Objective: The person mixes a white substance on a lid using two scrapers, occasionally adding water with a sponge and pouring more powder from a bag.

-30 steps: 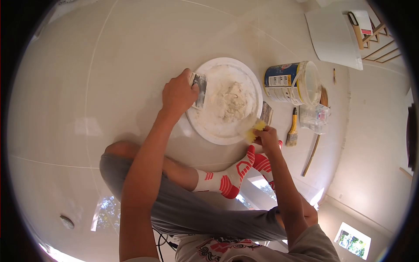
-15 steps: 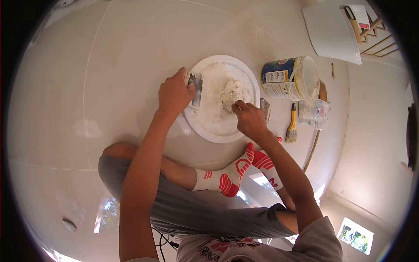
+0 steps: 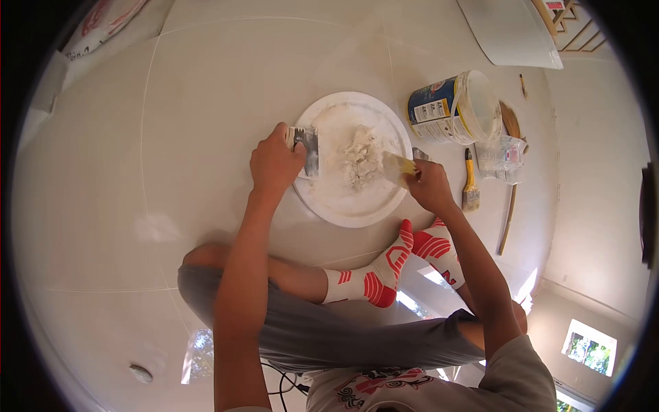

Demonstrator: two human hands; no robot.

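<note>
A round white lid-like tray [image 3: 319,199] lies on the floor with a heap of off-white crumbly powder [image 3: 360,158] in its middle. At the tray's left side, my left hand [image 3: 274,161] is closed on a scraper [image 3: 309,151] with a dark-smeared flat blade, held over the rim. My right hand [image 3: 431,185] grips a flat pale-yellow scraper [image 3: 398,168] at the tray's right side, its edge close to the heap. Just beyond the right rim, a small greyish object [image 3: 421,154] is partly hidden.
Right of the tray stand a paint bucket [image 3: 439,113] and a clear plastic container [image 3: 500,158]. A yellow-handled paintbrush [image 3: 470,182], a wooden stick [image 3: 508,220] and a smaller brush [image 3: 523,86] lie nearby. My crossed legs and socked feet [image 3: 384,275] are close to the tray's near side.
My right hand has drawn back right from the heap, and the pale-yellow scraper now shows in it. My left hand keeps its scraper at the left rim. The whole view has shifted slightly.
</note>
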